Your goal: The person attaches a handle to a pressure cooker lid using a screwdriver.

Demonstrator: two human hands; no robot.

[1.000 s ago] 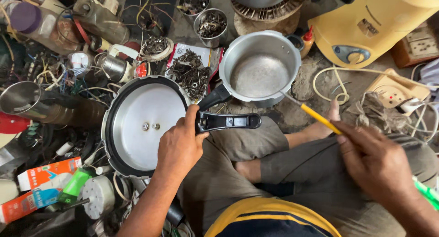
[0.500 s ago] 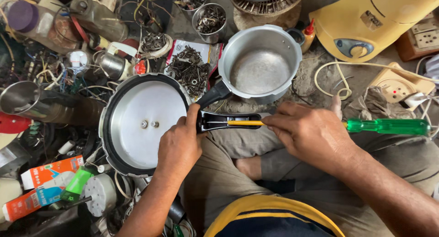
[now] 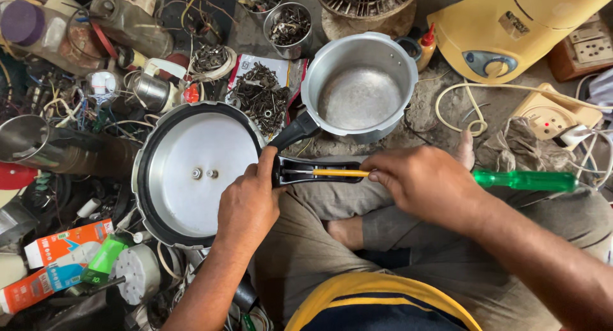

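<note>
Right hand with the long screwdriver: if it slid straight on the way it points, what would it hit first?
The right hand points left along the black lid handle. Going on, it would probably first meet the left hand's thumb pressed at the handle's base, then the round steel cooker lid.

The right hand (image 3: 429, 184) is covering the middle of the screwdriver (image 3: 523, 180); the left hand (image 3: 248, 206) is hiding part of the lid (image 3: 191, 171) rim, and the yellow appliance (image 3: 530, 24) is running off the top edge
</note>
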